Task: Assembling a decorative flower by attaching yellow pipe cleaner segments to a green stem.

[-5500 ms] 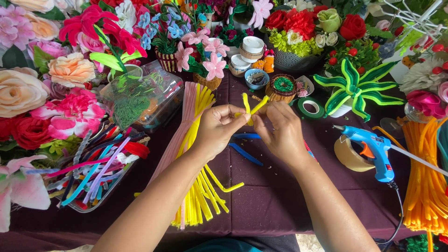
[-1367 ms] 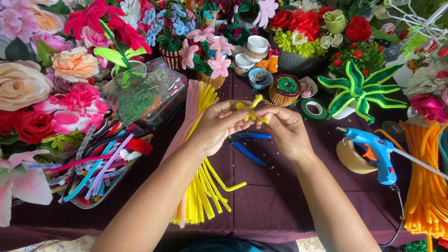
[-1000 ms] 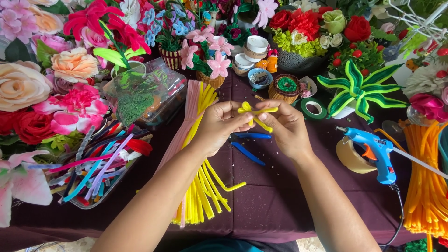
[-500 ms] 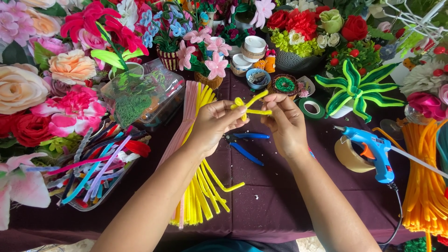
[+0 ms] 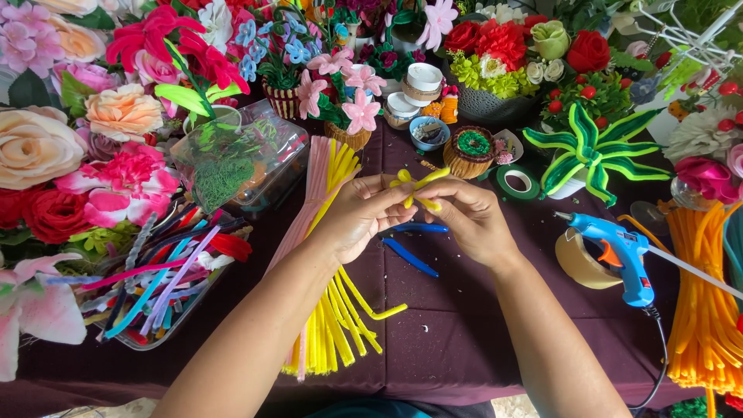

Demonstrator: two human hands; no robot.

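- Both hands have shifted slightly toward the person since a moment ago.
- Left hand [image 5: 357, 217] and right hand [image 5: 468, 217] pinch the bent yellow pipe cleaner [image 5: 416, 188] between them.
- It sits above the blue-handled pliers [image 5: 410, 244], beside the yellow pipe-cleaner bundle [image 5: 333, 310].

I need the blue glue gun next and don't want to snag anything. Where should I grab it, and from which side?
Probably by the handle of the glue gun, which angles toward the person with the nozzle pointing away to the left. Coming in from the near side with the right hand looks safest, avoiding the tape roll beside it and the cord trailing from its base.
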